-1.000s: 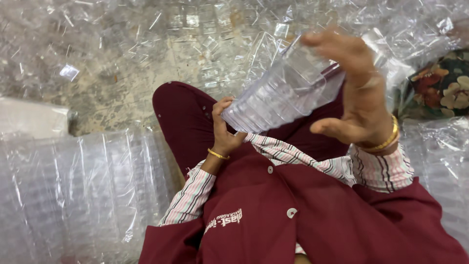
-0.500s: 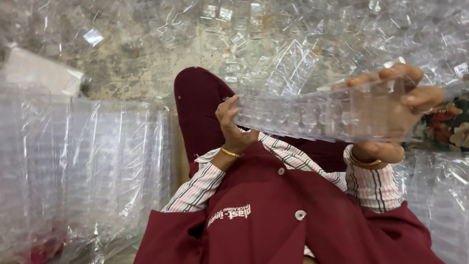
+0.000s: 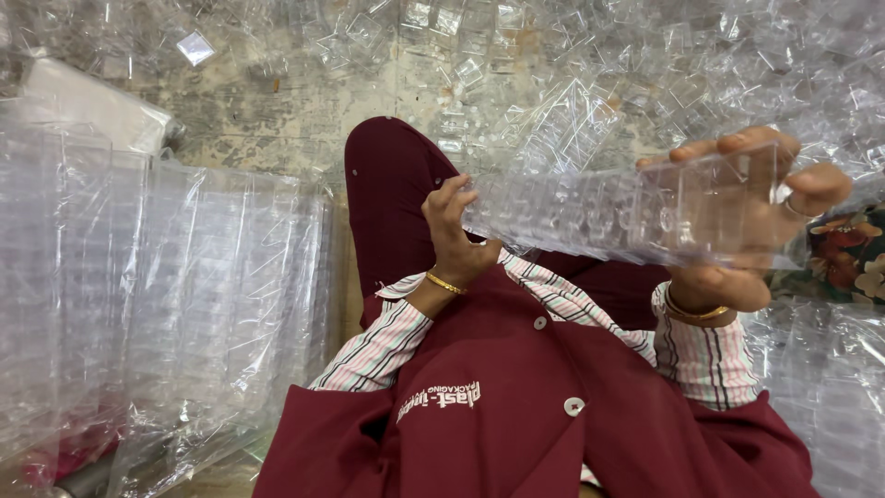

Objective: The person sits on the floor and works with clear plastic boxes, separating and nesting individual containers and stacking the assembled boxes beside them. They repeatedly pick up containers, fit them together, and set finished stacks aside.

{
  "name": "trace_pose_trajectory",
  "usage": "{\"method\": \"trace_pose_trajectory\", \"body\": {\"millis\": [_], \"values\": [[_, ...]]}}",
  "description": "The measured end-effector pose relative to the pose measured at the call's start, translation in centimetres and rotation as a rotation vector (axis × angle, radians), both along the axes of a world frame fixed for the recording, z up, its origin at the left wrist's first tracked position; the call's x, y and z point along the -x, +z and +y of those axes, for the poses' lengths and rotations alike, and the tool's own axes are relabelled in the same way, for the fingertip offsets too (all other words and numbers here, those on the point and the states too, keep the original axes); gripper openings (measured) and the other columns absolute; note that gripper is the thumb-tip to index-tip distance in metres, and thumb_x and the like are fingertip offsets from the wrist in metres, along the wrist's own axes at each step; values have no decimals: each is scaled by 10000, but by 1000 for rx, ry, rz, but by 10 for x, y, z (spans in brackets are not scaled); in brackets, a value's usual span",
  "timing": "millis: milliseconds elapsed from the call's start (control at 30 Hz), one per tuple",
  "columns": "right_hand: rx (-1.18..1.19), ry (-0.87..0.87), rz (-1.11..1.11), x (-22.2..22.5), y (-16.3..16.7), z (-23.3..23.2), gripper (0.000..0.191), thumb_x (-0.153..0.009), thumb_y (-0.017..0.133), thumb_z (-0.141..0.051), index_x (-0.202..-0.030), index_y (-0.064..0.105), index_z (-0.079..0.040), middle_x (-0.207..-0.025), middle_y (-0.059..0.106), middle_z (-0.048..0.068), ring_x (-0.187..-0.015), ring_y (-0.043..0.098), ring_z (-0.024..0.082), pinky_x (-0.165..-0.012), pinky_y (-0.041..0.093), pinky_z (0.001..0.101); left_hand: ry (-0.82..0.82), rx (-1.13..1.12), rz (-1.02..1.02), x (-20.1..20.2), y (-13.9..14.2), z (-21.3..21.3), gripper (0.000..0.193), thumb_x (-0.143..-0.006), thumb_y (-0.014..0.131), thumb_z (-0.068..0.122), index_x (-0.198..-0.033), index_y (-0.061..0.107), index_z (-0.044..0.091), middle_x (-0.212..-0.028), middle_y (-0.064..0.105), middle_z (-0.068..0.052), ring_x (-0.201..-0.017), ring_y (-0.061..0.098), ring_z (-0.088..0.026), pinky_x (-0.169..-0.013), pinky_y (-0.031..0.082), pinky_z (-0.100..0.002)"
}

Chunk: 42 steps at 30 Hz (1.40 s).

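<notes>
Your right hand [image 3: 737, 221] wraps its fingers around the end of the clear stack of trays [image 3: 608, 212]; your left hand [image 3: 454, 232] pinches the other end. It looks light, thin and slippery, so hold both ends.

Person seen from above, own body only. Maroon work coat [image 3: 553, 415], button-front; two pale round buttons [image 3: 574, 406] visible down the middle. Small light-coloured embroidered marking [image 3: 439, 400] on the chest, left unread. Matching maroon trouser leg [image 3: 392, 198]. Under the coat, a shirt with striped cuffs [image 3: 387, 346]: white ground, thin pink, red and dark lines, showing at both wrists. Left hand [image 3: 452, 235]: thin gold bangle [image 3: 446, 283] at the wrist. Right hand [image 3: 747, 221]: a similar gold bangle [image 3: 693, 312], plus a ring [image 3: 795, 210] on one finger.
</notes>
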State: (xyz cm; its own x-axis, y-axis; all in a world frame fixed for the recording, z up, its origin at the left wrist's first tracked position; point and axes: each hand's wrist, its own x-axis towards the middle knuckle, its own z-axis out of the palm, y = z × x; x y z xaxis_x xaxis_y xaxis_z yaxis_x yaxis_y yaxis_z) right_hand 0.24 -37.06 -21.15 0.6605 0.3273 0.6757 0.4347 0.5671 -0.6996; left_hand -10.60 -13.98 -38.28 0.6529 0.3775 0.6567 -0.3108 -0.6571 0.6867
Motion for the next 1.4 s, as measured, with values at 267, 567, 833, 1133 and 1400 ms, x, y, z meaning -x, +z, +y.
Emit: {"method": "trace_pose_trajectory", "body": {"millis": [267, 567, 833, 1133, 1400], "values": [[171, -40, -48, 18, 12, 17, 1136, -792, 906, -364, -1585, 97, -432, -1516, 486, 170, -1251, 642, 304, -1052, 588, 568, -159, 184, -5, 3, 7, -7, 802, -725, 869, 180, -1368, 390, 144, -1451, 515, -152, -1326, 533, -319, -1110, 419, -443], [-214, -129, 58, -6, -23, -6, 784, -848, 661, -170, -1539, 301, -259, -1357, 547, 163, -1140, 681, 459, -825, 641, 557, -611, 207, 243, 15, 22, -51, 862, -791, 857, 259, -1452, 333, 84, -1426, 426, -188, -1295, 482, -334, -1096, 429, -460], [-394, 20, 355, -21, -85, -62, 872, -892, 660, -146, -1605, 175, -275, -1421, 578, 177, -1138, 694, 418, -882, 618, 625, -1121, 816, 749, 28, -6, -67, 458, -1031, 578, 203, -1435, 401, 78, -1410, 494, -107, -1072, 602, -172, -863, 563, -311], [-227, -224, 671, -2, -107, -80, 782, -1035, 620, -264, -1648, 136, -226, -1323, 605, 208, -1012, 722, 399, -851, 632, 540, -930, 510, 756, 27, -6, -73, 311, -1007, 658, 166, -1291, 611, 50, -1229, 706, -93, -1096, 729, -182, -895, 598, -308], [-179, -215, 625, -4, -114, -83, 755, -1059, 642, -288, -1642, 163, -279, -1309, 599, 165, -1014, 695, 368, -880, 632, 533, -862, 410, 584, 20, 9, -76, 146, -933, 738, 105, -1058, 734, 31, -1153, 677, -79, -980, 728, -165, -792, 645, -273]]}}
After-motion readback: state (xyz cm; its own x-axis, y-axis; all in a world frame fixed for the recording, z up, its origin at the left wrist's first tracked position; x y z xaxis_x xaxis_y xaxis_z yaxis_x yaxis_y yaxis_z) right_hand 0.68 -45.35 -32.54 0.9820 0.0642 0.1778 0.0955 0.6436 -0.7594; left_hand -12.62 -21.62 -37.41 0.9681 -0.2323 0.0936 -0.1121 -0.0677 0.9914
